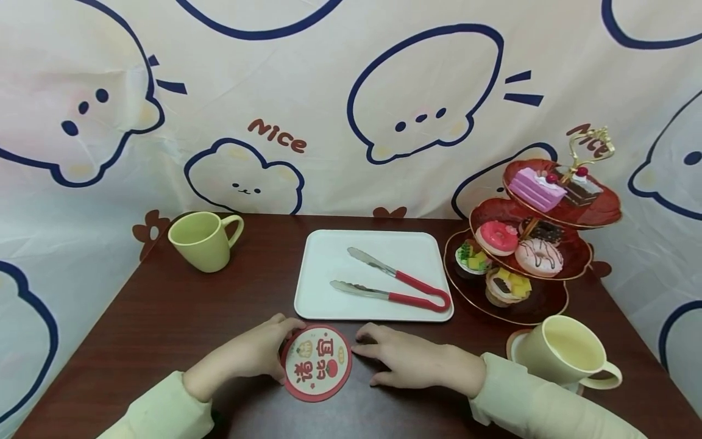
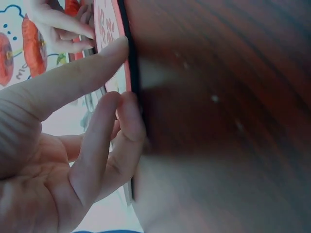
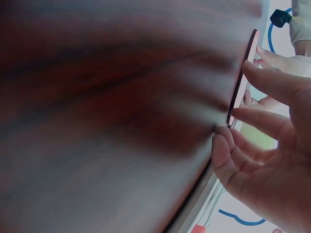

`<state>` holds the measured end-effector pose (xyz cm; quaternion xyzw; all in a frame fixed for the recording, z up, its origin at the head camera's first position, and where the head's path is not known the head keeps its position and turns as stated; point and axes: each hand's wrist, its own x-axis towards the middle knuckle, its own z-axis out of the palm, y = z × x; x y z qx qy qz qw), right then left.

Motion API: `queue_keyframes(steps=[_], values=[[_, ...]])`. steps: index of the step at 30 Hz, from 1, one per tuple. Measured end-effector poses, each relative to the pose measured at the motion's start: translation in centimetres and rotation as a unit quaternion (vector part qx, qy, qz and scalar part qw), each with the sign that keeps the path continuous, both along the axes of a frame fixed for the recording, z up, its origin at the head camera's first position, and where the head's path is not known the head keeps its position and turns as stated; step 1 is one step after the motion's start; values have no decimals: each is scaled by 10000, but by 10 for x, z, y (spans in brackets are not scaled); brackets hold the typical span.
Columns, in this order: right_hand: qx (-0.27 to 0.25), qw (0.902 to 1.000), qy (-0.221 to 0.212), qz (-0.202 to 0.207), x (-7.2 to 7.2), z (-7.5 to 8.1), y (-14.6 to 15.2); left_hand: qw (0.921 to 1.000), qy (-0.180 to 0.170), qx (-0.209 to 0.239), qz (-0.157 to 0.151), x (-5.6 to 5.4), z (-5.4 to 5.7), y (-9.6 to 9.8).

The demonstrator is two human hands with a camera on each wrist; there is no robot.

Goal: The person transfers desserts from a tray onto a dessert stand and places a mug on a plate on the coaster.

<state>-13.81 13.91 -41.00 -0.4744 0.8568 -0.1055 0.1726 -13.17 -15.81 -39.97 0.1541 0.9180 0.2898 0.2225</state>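
A round coaster (image 1: 318,364) with a red rim and red characters lies near the front middle of the table. My left hand (image 1: 258,350) holds its left side, thumb at the near edge and fingers at the far edge. In the left wrist view the thumb of the left hand (image 2: 63,131) lies along the coaster's rim (image 2: 127,77), while other fingers bend beside it. My right hand (image 1: 408,358) rests at the coaster's right, its index fingertip at the rim and the thumb spread away. The right wrist view shows the right hand (image 3: 269,141) with fingertips by the coaster's dark edge (image 3: 241,77).
Behind the coaster sits a white tray (image 1: 323,256) bearing red-handled tongs (image 1: 417,299). A yellow-green mug (image 1: 203,244) stands back left; another mug (image 1: 559,353) is on a coaster (image 1: 514,344) by the right forearm. A three-tier red stand (image 1: 548,305) carries toy cakes and doughnuts at right.
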Motion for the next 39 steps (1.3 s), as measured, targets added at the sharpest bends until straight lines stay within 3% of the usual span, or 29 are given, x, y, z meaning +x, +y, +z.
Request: queue_keyframes(steps=[12, 19, 26, 34, 39], values=[[109, 9996, -112, -253, 4, -1, 4, 9999, -67, 62, -124, 0, 0, 12], [88, 9982, -331, -488, 3, -1, 8, 9996, 231, -80, -151, -2, -2, 16], [41, 9969, -315, -724, 3, 0, 12, 9978, 526, 56, -406, -2, -5, 21], [65, 9960, -328, -834, 3, -1, 14, 9980, 347, 139, -507, -4, -5, 29], [-256, 9956, -498, -754, -1, -3, 18, 9985, 362, 17, -422, -6, -5, 33]])
